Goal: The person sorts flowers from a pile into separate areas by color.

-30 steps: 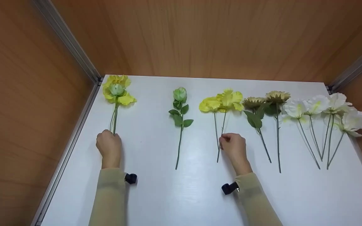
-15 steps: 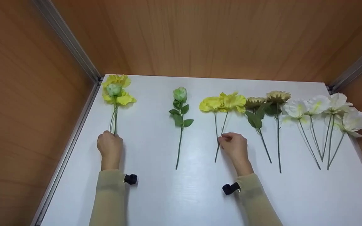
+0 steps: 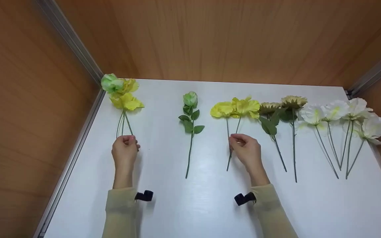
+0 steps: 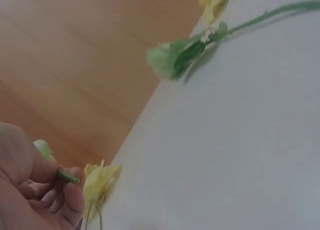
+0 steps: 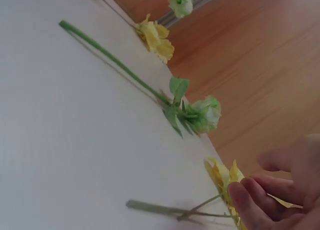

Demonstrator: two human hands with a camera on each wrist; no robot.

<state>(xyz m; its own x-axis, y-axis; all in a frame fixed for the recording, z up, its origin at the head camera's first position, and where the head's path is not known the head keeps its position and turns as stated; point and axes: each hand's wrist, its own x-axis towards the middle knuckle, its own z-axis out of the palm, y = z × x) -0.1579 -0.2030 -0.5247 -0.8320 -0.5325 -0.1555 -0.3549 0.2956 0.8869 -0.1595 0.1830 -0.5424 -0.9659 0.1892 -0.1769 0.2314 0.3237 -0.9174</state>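
Note:
In the head view my left hand [image 3: 125, 148] pinches the stem of a pale green artificial rose [image 3: 111, 83], its bloom raised over two yellow flowers [image 3: 126, 100] at the far left corner. The cut stem end [image 4: 69, 177] pokes out between thumb and fingers in the left wrist view. My right hand [image 3: 247, 148] hovers by the crossed stems of two yellow flowers [image 3: 235, 108] lying right of centre. Its thumb stands apart from the fingers in the right wrist view, with nothing held. Between the hands lies another green rose [image 3: 190, 99], leafy-stemmed.
Right of the yellow pair lie two beige-brown flowers [image 3: 293, 102] with dark leaves. Several white flowers [image 3: 346, 110] are spread at the table's right edge. Wood panels [image 3: 210, 39] wall in the white table [image 3: 164, 198] at the back and both sides.
My left hand has shifted right and turned, lifting the green rose so its bloom swings up and left. My right hand has let go of the yellow flower's stem and risen slightly.

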